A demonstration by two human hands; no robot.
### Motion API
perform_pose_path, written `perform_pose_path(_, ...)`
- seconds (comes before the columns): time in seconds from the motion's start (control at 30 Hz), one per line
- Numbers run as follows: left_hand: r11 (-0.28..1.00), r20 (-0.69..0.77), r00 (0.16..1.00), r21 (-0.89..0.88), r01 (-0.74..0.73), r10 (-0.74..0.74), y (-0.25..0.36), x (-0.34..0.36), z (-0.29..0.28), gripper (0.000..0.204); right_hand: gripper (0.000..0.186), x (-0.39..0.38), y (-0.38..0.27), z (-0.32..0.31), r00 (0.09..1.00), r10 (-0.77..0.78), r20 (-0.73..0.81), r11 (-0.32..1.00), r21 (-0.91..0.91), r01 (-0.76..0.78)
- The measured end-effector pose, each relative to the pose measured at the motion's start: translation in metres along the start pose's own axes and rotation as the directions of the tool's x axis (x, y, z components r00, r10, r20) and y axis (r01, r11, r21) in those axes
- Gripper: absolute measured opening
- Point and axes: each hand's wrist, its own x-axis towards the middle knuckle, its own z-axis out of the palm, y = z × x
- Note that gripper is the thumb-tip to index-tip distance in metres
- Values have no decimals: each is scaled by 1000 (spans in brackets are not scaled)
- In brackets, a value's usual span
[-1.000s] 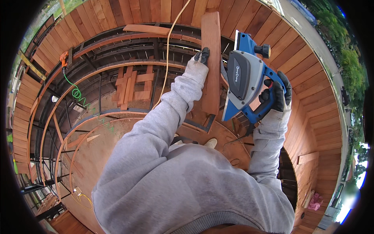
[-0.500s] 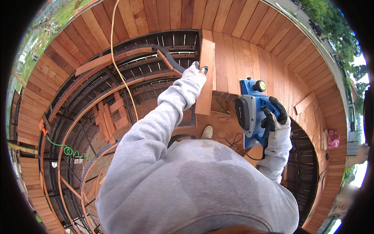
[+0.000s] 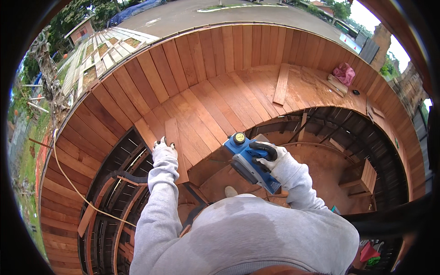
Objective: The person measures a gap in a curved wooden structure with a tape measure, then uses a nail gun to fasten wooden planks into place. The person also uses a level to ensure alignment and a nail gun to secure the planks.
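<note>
A blue electric hand planer (image 3: 247, 161) with a black handle and a round yellow-topped knob is in my right hand (image 3: 283, 167), gloved in white and dark. The fingers wrap round its handle, and the tool hangs in the air off the inner edge of the bench. At the left, my gloved left hand (image 3: 164, 150) is closed at the left edge of a loose wooden plank (image 3: 178, 153). This plank lies across fitted boards, with its near end jutting past their edge. The undersides of the left fingers are hidden.
Curved slatted walls (image 3: 201, 52) ring the bench. Open dark framing (image 3: 121, 162) shows at the left, with a pale cord (image 3: 73, 185) across it. A short board (image 3: 281, 85) and a pink bag (image 3: 343, 74) lie farther right. A wooden crate (image 3: 360, 178) stands below.
My view has swung to the right, showing more of the bench and the pit. The planer is turned at an angle now. Both hands keep their holds.
</note>
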Motion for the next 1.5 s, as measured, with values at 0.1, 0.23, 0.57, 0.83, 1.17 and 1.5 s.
perform_pose_path(0.1,850,-57,994,-514,-113,97,25,-20,3,39,48,11,-15,-4,993,25,119,999,-33,-21)
perform_pose_path(0.23,732,-4,879,-552,-399,476,90,-90,-21,55,47,29,-31,-5,948,-26,317,988,-135,72)
perform_pose_path(0.57,570,-275,910,-712,-410,310,113,-110,-45,28,47,51,-44,23,843,-183,506,942,-154,297)
perform_pose_path(0.83,595,66,814,-716,-365,578,82,-64,-90,21,48,60,-36,38,787,-408,464,861,-92,500)
perform_pose_path(1.17,591,103,916,-791,-160,387,100,-78,-99,11,48,58,-40,29,786,-360,503,895,-51,443)
perform_pose_path(1.5,591,186,873,-795,-137,452,100,-71,-97,12,47,56,-29,32,792,-414,448,881,-20,472)
